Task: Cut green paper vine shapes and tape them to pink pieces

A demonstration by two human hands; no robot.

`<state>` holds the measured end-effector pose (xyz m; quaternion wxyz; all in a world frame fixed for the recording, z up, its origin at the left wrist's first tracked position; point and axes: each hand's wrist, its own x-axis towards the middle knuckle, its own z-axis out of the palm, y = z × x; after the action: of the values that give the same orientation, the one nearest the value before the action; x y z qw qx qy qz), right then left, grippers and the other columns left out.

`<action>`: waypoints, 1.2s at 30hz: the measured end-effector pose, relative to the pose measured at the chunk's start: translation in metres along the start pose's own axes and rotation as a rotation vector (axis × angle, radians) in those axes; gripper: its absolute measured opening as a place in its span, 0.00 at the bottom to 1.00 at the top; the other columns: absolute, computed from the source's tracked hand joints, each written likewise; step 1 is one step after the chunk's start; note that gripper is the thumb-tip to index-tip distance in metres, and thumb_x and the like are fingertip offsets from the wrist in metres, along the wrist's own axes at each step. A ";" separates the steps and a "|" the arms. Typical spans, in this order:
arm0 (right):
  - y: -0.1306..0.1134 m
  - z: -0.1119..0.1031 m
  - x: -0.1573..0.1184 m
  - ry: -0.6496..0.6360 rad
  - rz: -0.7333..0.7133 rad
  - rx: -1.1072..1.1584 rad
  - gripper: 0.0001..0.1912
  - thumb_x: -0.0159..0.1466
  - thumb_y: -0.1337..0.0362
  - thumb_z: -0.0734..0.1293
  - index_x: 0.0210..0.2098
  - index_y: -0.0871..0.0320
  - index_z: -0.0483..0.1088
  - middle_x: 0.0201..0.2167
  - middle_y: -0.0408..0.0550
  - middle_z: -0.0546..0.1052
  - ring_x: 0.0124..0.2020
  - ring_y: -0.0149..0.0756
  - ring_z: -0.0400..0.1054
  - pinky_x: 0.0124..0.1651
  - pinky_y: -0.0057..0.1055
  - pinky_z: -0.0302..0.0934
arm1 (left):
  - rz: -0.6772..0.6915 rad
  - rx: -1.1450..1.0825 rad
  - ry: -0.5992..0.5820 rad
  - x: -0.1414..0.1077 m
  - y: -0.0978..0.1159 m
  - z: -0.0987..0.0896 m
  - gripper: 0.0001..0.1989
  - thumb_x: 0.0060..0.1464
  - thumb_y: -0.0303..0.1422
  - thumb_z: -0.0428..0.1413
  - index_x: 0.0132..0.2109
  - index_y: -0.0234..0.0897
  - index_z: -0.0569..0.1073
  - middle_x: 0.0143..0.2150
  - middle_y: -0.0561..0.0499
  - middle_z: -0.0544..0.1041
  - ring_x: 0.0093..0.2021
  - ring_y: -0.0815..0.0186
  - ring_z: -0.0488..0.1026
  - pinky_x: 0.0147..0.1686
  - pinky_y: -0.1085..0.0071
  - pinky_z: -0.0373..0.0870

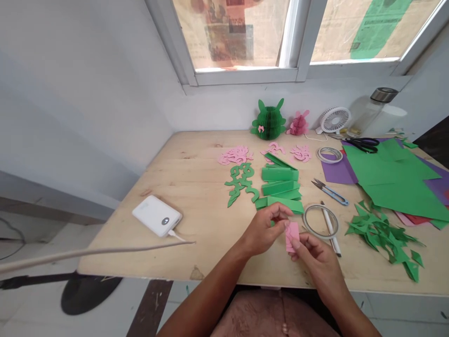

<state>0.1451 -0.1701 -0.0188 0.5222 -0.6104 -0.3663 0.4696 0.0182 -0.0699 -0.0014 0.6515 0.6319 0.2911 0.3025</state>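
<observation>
Between my two hands, near the table's front edge, is a small pink paper piece (292, 237) with a curved line drawn on it. My left hand (268, 227) pinches its upper left corner. My right hand (314, 255) grips its lower right side between thumb and fingers. Just beyond my hands lie folded green paper strips (280, 174) in a stack. A roll of tape (305, 220) and a white pen (331, 229) are right beside my right hand. Blue-handled thread snips (331, 192) lie farther back.
Green cut-outs (240, 180) and pink cut-outs (235, 155) lie mid-table. Green scraps (386, 236), green sheets (396, 173) and black scissors (363, 144) are at the right. A white power bank (157, 215) with a cable sits left. Paper animals (269, 122) and a fan (335, 120) stand behind.
</observation>
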 end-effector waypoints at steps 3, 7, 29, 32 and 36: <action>0.002 0.001 -0.001 0.007 0.010 -0.004 0.18 0.54 0.49 0.70 0.23 0.59 0.73 0.20 0.45 0.72 0.22 0.31 0.65 0.26 0.26 0.62 | -0.021 -0.051 0.036 -0.007 -0.002 0.004 0.10 0.52 0.33 0.55 0.41 0.35 0.70 0.27 0.55 0.70 0.29 0.70 0.67 0.33 0.73 0.62; 0.001 0.002 -0.003 0.041 0.011 -0.011 0.19 0.54 0.48 0.70 0.23 0.59 0.72 0.19 0.44 0.71 0.23 0.32 0.65 0.27 0.27 0.62 | -0.133 -0.149 0.102 -0.016 -0.006 0.012 0.14 0.49 0.35 0.58 0.42 0.34 0.69 0.24 0.56 0.69 0.25 0.72 0.65 0.28 0.74 0.62; -0.025 -0.039 0.033 0.081 -0.392 -0.509 0.14 0.64 0.54 0.62 0.39 0.57 0.73 0.33 0.48 0.78 0.33 0.37 0.71 0.38 0.32 0.65 | -0.137 0.249 0.269 -0.054 -0.013 -0.004 0.08 0.53 0.34 0.53 0.28 0.35 0.69 0.26 0.53 0.70 0.28 0.70 0.64 0.32 0.74 0.61; -0.046 -0.049 0.086 0.102 -0.476 -0.661 0.14 0.64 0.56 0.62 0.41 0.57 0.74 0.38 0.50 0.79 0.38 0.39 0.73 0.41 0.33 0.65 | -0.100 0.382 0.275 -0.061 -0.019 -0.004 0.08 0.54 0.32 0.51 0.29 0.36 0.70 0.27 0.52 0.72 0.30 0.68 0.66 0.33 0.73 0.62; -0.061 -0.042 0.164 0.062 -0.432 -1.024 0.18 0.64 0.60 0.59 0.49 0.59 0.71 0.44 0.53 0.79 0.43 0.39 0.73 0.43 0.33 0.66 | -0.058 0.448 0.276 -0.068 -0.029 0.000 0.09 0.56 0.33 0.50 0.30 0.36 0.71 0.30 0.49 0.75 0.32 0.66 0.69 0.34 0.72 0.63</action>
<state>0.2356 -0.0171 0.0102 0.2536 -0.7108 -0.6491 0.0958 -0.0248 -0.1224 -0.0306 0.4580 0.7045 0.4549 0.2951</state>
